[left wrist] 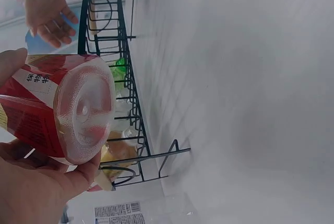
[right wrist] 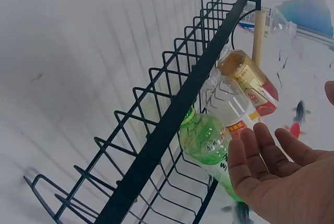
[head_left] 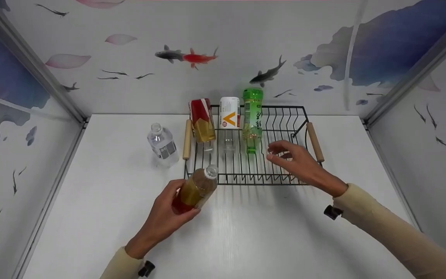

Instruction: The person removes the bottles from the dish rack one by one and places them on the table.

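My left hand (head_left: 165, 209) grips a bottle (head_left: 198, 190) with a red and gold label, just off the rack's front left corner. Its pale cap tilts away from me; the left wrist view shows its clear base (left wrist: 86, 110). Over the right part of the black wire rack (head_left: 285, 106), my right hand (head_left: 298, 161) hangs with loosely bent fingers, holding nothing. Three bottles lean in the rack, necks toward me: a red and gold one (head_left: 203, 120), a clear one with a white label (head_left: 229, 112), and a green one (head_left: 252, 112), nearest my right hand.
A clear bottle (head_left: 163, 145) with a grey-white label stands on the white table (head_left: 223, 240), left of the rack. Wooden handles (head_left: 315, 142) flank the rack on both sides. Walls painted with fish (head_left: 267, 73) enclose the table at the back and sides.
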{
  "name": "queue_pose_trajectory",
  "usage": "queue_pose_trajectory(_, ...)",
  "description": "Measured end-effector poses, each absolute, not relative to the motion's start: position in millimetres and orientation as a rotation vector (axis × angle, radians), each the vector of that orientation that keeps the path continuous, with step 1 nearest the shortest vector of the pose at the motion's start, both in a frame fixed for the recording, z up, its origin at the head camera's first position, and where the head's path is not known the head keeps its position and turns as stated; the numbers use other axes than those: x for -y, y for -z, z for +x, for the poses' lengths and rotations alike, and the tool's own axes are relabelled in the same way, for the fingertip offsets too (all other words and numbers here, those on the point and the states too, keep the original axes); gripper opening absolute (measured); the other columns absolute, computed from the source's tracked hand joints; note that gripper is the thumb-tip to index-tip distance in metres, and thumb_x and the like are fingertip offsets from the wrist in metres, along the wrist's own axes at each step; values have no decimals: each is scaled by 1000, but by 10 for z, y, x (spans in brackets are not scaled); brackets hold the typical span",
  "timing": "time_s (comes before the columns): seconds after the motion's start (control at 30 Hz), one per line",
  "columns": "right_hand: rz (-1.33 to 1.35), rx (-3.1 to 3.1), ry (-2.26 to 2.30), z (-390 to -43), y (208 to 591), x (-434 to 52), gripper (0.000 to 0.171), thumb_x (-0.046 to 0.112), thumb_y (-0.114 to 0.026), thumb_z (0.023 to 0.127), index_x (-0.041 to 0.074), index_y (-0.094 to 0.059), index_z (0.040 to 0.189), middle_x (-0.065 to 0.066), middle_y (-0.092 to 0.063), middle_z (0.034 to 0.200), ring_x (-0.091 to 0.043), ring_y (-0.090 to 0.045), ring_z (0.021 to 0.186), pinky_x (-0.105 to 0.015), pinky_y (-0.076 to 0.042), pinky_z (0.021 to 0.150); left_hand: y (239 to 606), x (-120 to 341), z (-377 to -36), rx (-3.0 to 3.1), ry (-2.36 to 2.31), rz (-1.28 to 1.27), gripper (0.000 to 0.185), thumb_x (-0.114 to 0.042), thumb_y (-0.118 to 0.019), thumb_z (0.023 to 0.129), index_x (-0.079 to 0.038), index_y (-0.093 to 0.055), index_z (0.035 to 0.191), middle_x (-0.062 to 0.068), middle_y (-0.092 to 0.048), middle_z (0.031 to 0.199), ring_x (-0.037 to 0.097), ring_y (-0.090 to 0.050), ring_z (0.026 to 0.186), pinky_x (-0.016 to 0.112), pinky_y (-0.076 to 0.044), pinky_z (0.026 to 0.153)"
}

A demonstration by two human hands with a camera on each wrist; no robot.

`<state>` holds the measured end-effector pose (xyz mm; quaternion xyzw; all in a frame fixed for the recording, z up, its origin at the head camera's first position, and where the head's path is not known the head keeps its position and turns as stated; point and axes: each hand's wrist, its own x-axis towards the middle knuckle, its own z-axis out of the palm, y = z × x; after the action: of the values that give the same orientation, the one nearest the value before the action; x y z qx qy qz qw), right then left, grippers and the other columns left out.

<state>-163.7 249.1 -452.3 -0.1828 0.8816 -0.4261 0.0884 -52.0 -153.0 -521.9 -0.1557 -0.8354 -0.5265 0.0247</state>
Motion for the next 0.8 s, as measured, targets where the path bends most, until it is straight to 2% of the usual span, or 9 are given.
queue_pose_trajectory(0.3,-480,-2677,1305,-1801,4525,-2641,51,35,-68,111,0,-63,149,-18,-69,141,-33,-64,130,-55,-53,111,5271,1700,-528,2525,1655,-345,81,-10,-97,84,-12,-53,152,1,-61,150,27,-59,140,60,-51,117)
queue_pose_trajectory(0.57,-427,-2664,1331,-1886,4541,-2736,54,35,-68,111,-1,-61,150,-21,-67,143,-36,-63,133,-55,-51,115,5355,1807,-559,2502,1629,-248,80,-10,-95,88,-6,-50,153,9,-59,153,32,-58,141,66,-48,118)
queue_pose_trajectory(0.8,-405,-2677,1336,-1933,4574,-2796,57,40,-67,112,0,-59,152,-20,-65,145,-36,-61,135,-56,-49,115,5447,1923,-604,2479,1708,-109,79,-15,-93,91,-9,-48,155,10,-56,156,35,-53,145,67,-43,122)
